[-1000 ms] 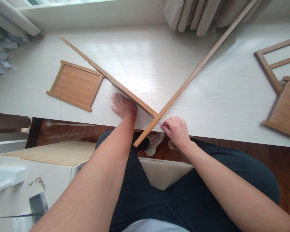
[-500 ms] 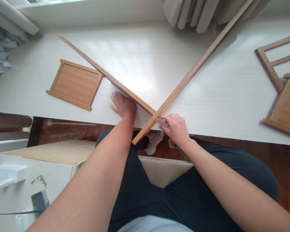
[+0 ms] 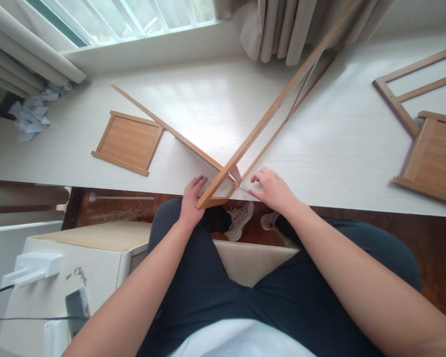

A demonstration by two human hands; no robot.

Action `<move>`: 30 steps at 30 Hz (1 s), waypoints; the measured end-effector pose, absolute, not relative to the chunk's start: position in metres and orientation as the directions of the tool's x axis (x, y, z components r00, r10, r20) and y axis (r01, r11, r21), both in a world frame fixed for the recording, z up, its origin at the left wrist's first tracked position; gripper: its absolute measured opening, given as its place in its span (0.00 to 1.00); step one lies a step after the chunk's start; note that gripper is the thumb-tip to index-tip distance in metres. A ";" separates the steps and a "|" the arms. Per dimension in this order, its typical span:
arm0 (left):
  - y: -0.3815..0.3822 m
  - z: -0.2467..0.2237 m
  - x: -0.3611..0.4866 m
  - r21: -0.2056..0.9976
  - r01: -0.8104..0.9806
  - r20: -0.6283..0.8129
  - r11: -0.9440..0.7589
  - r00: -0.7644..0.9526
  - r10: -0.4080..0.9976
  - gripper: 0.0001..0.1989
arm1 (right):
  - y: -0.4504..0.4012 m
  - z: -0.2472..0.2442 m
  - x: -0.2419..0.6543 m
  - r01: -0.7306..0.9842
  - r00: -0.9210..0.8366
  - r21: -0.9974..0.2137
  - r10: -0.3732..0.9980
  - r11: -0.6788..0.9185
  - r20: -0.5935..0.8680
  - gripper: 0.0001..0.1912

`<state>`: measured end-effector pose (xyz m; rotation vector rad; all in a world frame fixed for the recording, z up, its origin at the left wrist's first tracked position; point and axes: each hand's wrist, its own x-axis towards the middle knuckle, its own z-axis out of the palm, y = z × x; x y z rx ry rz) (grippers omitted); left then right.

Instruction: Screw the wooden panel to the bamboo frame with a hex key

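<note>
A long wooden frame [image 3: 269, 118] stands on edge, slanting from the table's front edge toward the curtain. Its near end overhangs the edge. My left hand [image 3: 193, 201] holds this end, fingers on its left side and thumb hidden. Another wooden piece [image 3: 186, 141] runs from the upper left and meets the frame near its lower end. At that joint is a thin metal rod [image 3: 243, 188], its right end at the fingertips of my right hand [image 3: 273, 190], whose fingers are bent. The grip on the rod is only partly visible.
A wooden panel [image 3: 131, 142] lies on the white table [image 3: 330, 163] at the left; another panel [image 3: 436, 156] and an open frame [image 3: 397, 101] lie at the right. At the lower left, a cabinet [image 3: 104, 265] bears small metal pieces [image 3: 77, 273], a phone [image 3: 77, 308] and a cable.
My left hand has moved from the tabletop to the frame's near end. The long frame is turned, showing its opening and second rail. The view has shifted, revealing more window.
</note>
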<state>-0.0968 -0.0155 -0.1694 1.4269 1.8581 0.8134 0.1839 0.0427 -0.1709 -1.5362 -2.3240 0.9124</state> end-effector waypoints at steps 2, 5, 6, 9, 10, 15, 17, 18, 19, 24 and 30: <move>-0.051 -0.157 -0.084 0.831 0.523 -0.175 0.188 -0.075 0.982 0.22 | 0.043 -0.167 0.193 0.775 -0.407 -0.588 0.895 0.232 -0.182 0.07; -0.080 -0.149 -0.061 0.897 0.353 -0.279 0.265 -0.014 0.960 0.24 | 0.043 -0.158 0.202 0.810 -0.359 -0.569 0.889 0.146 -0.284 0.06; -0.082 -0.148 -0.055 0.909 0.308 -0.289 0.282 -0.026 0.957 0.24 | 0.042 -0.155 0.204 0.824 -0.342 -0.555 0.881 0.114 -0.327 0.07; -0.078 -0.150 -0.042 0.922 0.246 -0.285 0.300 -0.094 0.954 0.23 | 0.034 -0.149 0.207 0.850 -0.299 -0.527 0.847 0.027 -0.440 0.14; -0.075 -0.150 -0.040 0.924 0.242 -0.278 0.297 -0.110 0.954 0.22 | 0.029 -0.148 0.209 0.845 -0.296 -0.535 0.823 -0.011 -0.484 0.17; -0.070 -0.144 -0.039 0.916 0.304 -0.236 0.262 -0.120 0.964 0.13 | -0.005 -0.160 0.213 0.735 -0.336 -0.594 0.585 -0.328 -0.738 0.23; -0.072 -0.142 -0.040 0.913 0.309 -0.239 0.267 -0.125 0.963 0.13 | -0.016 -0.166 0.212 0.696 -0.333 -0.600 0.563 -0.395 -0.757 0.22; -0.074 -0.142 -0.040 0.916 0.296 -0.244 0.272 -0.126 0.961 0.14 | -0.020 -0.169 0.210 0.680 -0.325 -0.603 0.565 -0.418 -0.759 0.21; -0.076 -0.143 -0.040 0.920 0.279 -0.251 0.277 -0.123 0.960 0.14 | -0.022 -0.172 0.208 0.660 -0.318 -0.607 0.568 -0.443 -0.759 0.20; -0.085 -0.146 -0.044 0.927 0.243 -0.269 0.287 -0.104 0.957 0.13 | -0.021 -0.177 0.192 0.496 -0.337 -0.650 0.562 -0.575 -0.755 0.14; -0.094 -0.150 -0.048 0.928 0.214 -0.287 0.305 -0.110 0.952 0.13 | -0.023 -0.181 0.174 0.312 -0.346 -0.596 0.496 -0.740 -0.797 0.11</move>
